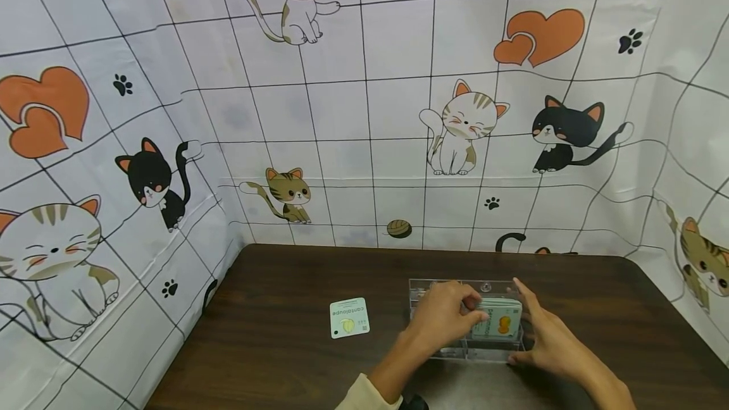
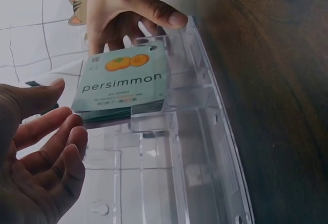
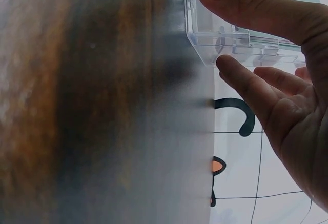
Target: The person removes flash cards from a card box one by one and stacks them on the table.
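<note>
A clear plastic box (image 1: 492,355) sits on the dark brown wooden counter (image 1: 273,347), right of the middle, set in from the far edge and well apart from the far right corner. Its long side runs roughly along that far edge, and thin walls divide it inside. Toward the right end of the box is a stack of cards (image 1: 500,318), pale green and square with rounded corners. The top one, face up, reads "persimmon" and shows two orange fruits, with smaller lettering under the word.

The left hand (image 1: 441,315) is over the box at the left side of the stack, fingers loosely bent, with a gap between thumb and forefinger and no card between them. The fingertips come right up to the stack's edge, though whether they actually touch it is hard to tell. The right hand (image 1: 549,334) holds the right end of the box, thumb at the near corner and forefinger reaching to the far corner, spread wide across it.

Farther left, between the box and the counter's left edge, a cantaloupe card (image 1: 350,318) lies flat, face up and well apart from both hands, its word upside down to the wearer.

A cream sleeve (image 1: 364,394) covers the left forearm. Behind the far edge hangs a white wall covering (image 1: 393,112) with black grid lines, cartoon cats, orange hearts and paw prints.
</note>
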Available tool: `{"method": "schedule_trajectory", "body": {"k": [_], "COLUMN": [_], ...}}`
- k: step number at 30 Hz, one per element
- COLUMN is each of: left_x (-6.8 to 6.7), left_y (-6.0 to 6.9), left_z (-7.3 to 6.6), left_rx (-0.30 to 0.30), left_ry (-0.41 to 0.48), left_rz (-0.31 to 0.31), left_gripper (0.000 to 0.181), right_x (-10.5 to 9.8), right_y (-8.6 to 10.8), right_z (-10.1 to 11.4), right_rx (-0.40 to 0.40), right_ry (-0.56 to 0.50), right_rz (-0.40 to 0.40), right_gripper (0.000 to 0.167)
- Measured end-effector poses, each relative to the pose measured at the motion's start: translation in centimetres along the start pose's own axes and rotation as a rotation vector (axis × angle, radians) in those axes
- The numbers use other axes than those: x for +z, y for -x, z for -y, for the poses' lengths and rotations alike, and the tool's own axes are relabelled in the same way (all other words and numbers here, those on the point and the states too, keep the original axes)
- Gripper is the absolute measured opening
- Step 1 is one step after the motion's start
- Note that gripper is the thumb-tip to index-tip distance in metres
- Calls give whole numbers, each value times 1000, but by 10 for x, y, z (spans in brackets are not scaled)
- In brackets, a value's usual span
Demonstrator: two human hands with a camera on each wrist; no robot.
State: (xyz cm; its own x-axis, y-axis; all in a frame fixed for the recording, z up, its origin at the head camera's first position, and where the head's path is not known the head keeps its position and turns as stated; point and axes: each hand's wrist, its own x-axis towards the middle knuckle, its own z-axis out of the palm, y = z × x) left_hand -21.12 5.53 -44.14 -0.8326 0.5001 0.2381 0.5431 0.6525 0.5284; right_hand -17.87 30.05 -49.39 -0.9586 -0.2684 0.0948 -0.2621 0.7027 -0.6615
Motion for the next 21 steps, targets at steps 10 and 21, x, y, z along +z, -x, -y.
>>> {"method": "schedule_trajectory", "body": {"k": [10, 21], "left_x": [5, 11], "left_y": [-1, -3], "left_z": [-1, 0], "left_rx": [-8, 6], "left_ry": [-52, -79], "left_rz": [-12, -47], "left_gripper": [18, 13], "right_x": [2, -1], "right_y": [0, -1], "right_z": [0, -1], "right_rx": [-9, -9], "right_ry": [5, 0], "right_rz": [-11, -5], "right_gripper": [157, 157]}}
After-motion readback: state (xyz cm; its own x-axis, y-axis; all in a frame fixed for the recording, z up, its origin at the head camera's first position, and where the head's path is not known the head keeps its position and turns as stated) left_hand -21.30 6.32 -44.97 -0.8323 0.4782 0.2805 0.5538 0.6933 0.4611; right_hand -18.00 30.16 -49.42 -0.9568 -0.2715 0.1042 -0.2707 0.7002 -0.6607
